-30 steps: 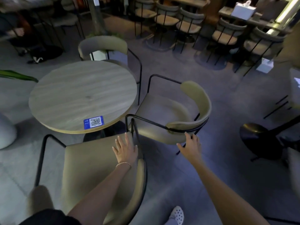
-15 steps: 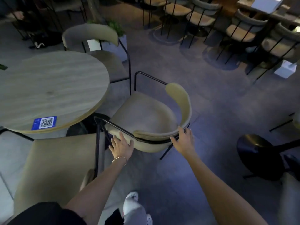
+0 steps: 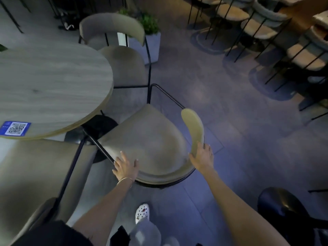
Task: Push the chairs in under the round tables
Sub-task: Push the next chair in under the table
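Observation:
A beige chair (image 3: 150, 139) with a curved backrest and black metal frame stands at the right side of the round wooden table (image 3: 49, 86), its seat front near the table's black base. My left hand (image 3: 125, 167) rests on the near end of its backrest beside the black armrest bar. My right hand (image 3: 202, 158) grips the backrest's right part. A second beige chair (image 3: 40, 174) stands at the lower left, its seat front under the table edge. A third chair (image 3: 120, 55) sits at the table's far side.
A white planter with a green plant (image 3: 150, 43) stands behind the far chair. Several chairs and tables (image 3: 266, 27) fill the upper right. A black round table base (image 3: 284, 206) lies on the floor at the lower right. My white shoe (image 3: 142, 213) is below the chair.
My left hand left the lower-left chair's seat and came onto the right chair's backrest. My right hand closed on that backrest. The view shifted right and closer to this chair.

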`<state>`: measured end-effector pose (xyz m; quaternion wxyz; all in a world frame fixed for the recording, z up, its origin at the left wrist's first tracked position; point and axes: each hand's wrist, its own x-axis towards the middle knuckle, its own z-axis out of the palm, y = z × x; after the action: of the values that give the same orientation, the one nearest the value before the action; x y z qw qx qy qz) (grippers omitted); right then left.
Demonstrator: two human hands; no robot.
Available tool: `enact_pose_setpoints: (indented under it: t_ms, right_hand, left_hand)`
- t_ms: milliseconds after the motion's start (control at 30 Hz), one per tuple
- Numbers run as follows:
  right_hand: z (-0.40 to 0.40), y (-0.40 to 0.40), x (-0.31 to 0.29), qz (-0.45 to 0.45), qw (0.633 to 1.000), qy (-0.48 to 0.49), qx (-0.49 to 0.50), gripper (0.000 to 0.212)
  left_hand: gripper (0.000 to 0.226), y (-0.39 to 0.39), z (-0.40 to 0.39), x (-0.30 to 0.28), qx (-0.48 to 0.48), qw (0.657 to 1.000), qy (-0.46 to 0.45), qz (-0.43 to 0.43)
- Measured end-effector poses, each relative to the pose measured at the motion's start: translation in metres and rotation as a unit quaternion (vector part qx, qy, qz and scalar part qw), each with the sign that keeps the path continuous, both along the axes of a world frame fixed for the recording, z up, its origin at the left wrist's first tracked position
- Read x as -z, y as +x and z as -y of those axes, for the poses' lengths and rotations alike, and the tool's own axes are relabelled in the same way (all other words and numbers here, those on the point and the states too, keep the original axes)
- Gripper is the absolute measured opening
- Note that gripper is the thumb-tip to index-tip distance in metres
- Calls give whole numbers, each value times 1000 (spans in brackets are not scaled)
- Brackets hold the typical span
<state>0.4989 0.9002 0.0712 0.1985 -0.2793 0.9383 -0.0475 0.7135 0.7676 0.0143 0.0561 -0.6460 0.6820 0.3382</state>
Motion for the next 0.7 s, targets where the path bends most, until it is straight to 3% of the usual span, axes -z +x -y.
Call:
enact_pose_setpoints:
  t_ms: [167, 267, 433, 700]
  right_hand:
    - [19, -57, 16, 17, 999, 25, -40, 59]
    - [35, -92, 28, 41, 997, 30, -64, 69]
    - [65, -136, 55, 107, 990, -50, -81, 82]
    - [84, -156, 81, 94, 985, -137, -43, 66]
  left_hand:
    - [79, -22, -3, 7, -49, 998, 2, 39]
    - [80, -34, -8, 12, -115, 993, 3, 41]
    - [70, -45, -13, 27, -169, 980, -48, 88]
    - [44, -55, -12, 39, -236, 959, -77, 140]
